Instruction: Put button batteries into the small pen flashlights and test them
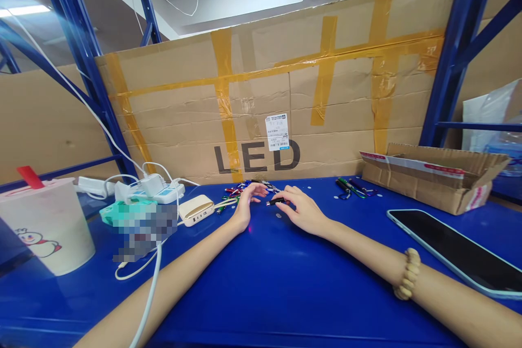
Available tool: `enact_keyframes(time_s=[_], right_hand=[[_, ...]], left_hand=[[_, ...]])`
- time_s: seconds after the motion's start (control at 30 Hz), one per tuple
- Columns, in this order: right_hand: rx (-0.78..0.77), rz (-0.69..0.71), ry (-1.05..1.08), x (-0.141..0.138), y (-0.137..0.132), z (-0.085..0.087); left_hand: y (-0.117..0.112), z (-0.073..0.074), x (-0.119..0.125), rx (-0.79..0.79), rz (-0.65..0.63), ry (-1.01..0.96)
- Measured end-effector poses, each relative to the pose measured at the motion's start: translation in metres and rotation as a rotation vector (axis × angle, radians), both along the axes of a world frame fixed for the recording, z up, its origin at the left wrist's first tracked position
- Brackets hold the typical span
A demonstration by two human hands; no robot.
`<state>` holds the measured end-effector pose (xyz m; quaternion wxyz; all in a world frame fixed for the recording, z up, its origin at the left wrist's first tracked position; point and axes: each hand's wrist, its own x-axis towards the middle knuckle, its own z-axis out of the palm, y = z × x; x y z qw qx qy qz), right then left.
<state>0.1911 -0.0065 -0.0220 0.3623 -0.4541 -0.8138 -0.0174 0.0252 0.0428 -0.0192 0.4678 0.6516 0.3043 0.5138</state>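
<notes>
My right hand (302,209) pinches a small black cylinder (276,202) between thumb and fingers, just above the blue tabletop. Its exact kind is too small to make out. To the left, my left hand (248,204) is raised with its fingers curved and apart, holding nothing that I can see. Behind and beside it lies a pile of small coloured metal tubes (233,192), partly hidden by the hand. More of these slim tubes, with cords, form a second group (355,188) to the right of my right hand. A faint red spot shows near my left wrist.
A white power bank (197,210) with cables and a power strip (163,193) lie at left, beside a drink cup (47,228). At right are a phone (457,250) and an open cardboard box (424,179). A large cardboard sheet (175,125) stands behind.
</notes>
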Motion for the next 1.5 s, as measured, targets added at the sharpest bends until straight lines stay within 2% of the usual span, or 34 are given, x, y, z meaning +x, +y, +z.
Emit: enact_keyframes(time_s=[0.3,0.5,0.73,0.83,0.93,1.03,1.13,1.23,1.33,1.4,1.5], right_hand=[[-0.038,0.089,-0.053,0.000,0.000,-0.002],[-0.038,0.081,-0.082,0.000,0.000,0.001],[-0.124,0.121,-0.115,0.000,-0.001,-0.001],[-0.118,0.148,-0.135,0.000,-0.001,-0.003],[-0.104,0.118,-0.138,-0.001,-0.002,-0.003],[-0.119,-0.008,-0.158,0.001,-0.001,0.000],[-0.131,-0.238,-0.215,0.011,0.004,0.002],[-0.143,-0.497,-0.304,0.030,0.011,0.005],[-0.189,-0.666,-0.388,0.056,0.017,0.006],[-0.244,-0.778,-0.372,0.073,0.019,0.006],[-0.305,-0.942,-0.337,0.091,0.020,0.004]], left_hand=[[-0.001,0.001,-0.001,-0.007,-0.014,0.003],[-0.001,0.001,0.001,-0.027,-0.005,0.009],[-0.002,0.002,-0.001,-0.006,-0.013,0.024],[-0.003,0.002,-0.001,0.003,-0.008,0.032],[-0.002,0.002,0.000,0.014,0.001,0.057],[-0.001,0.001,0.001,0.050,0.069,0.141],[-0.001,0.000,0.001,0.146,0.199,0.312],[-0.002,-0.002,-0.002,0.318,0.373,0.627],[-0.002,-0.004,-0.006,0.473,0.517,0.982],[-0.001,-0.005,-0.009,0.453,0.571,1.141],[0.000,-0.005,-0.011,0.376,0.594,1.273]])
